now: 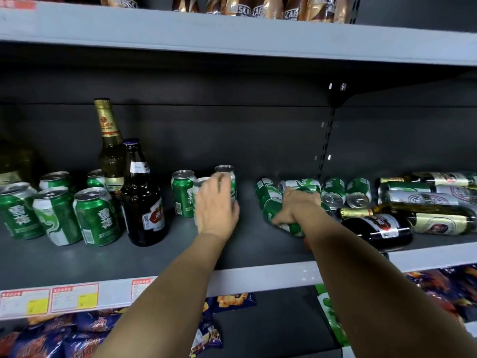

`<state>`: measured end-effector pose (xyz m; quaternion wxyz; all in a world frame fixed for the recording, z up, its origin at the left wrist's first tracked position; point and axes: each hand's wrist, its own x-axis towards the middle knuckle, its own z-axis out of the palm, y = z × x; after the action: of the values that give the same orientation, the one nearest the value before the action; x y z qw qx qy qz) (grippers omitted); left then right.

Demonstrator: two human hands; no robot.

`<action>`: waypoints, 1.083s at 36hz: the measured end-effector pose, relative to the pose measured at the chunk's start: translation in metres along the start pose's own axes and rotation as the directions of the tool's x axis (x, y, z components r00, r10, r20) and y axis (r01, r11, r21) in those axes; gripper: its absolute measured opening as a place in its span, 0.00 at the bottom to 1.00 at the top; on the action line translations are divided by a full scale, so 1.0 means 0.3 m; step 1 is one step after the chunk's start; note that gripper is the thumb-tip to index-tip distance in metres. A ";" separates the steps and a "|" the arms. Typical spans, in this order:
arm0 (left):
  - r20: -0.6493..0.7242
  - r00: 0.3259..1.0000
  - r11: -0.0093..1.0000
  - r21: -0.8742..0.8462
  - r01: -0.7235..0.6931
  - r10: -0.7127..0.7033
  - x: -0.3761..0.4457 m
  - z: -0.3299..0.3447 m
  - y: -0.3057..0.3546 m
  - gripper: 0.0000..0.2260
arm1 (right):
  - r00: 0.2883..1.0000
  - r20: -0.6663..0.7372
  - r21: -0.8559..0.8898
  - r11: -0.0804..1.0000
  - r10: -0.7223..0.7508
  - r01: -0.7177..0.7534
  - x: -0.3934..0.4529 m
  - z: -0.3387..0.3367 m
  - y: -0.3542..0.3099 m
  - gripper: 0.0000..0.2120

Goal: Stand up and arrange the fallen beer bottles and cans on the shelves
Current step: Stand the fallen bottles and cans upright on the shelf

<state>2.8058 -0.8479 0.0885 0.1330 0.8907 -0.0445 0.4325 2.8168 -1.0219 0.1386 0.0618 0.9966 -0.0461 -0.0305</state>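
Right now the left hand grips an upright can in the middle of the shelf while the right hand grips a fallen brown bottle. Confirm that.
Not quite. In the head view the right hand grips a fallen green can, not a brown bottle; the dark bottle lies untouched beside it. The left hand does grip an upright can in the middle of the shelf.

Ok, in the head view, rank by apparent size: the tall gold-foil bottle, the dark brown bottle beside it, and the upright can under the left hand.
1. Gold-foil bottle, tallest.
2. Dark brown bottle, shorter but nearer the camera, so this ranking is unsure.
3. Upright can, largely hidden by the left hand.
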 end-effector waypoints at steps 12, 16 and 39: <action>0.439 0.898 0.952 -0.275 0.131 0.003 -0.057 0.031 0.131 0.36 | 0.953 -0.036 0.292 0.909 -0.302 0.299 0.038 -0.096 -0.085 0.29; 0.457 0.880 0.930 -0.253 0.267 -0.128 -0.045 0.040 0.108 0.33 | 0.948 -0.064 0.702 0.661 -0.312 0.265 0.053 -0.078 -0.082 0.32; 0.330 0.924 0.940 -0.208 0.271 -0.193 0.059 0.100 0.133 0.33 | 0.962 -0.271 0.040 0.999 0.037 -0.027 0.211 0.129 -0.121 0.37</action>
<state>2.8317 -0.8939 0.0926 0.2862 0.9216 -0.0121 0.2620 2.8804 -0.9967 0.0923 0.0502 0.9914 -0.0539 0.1085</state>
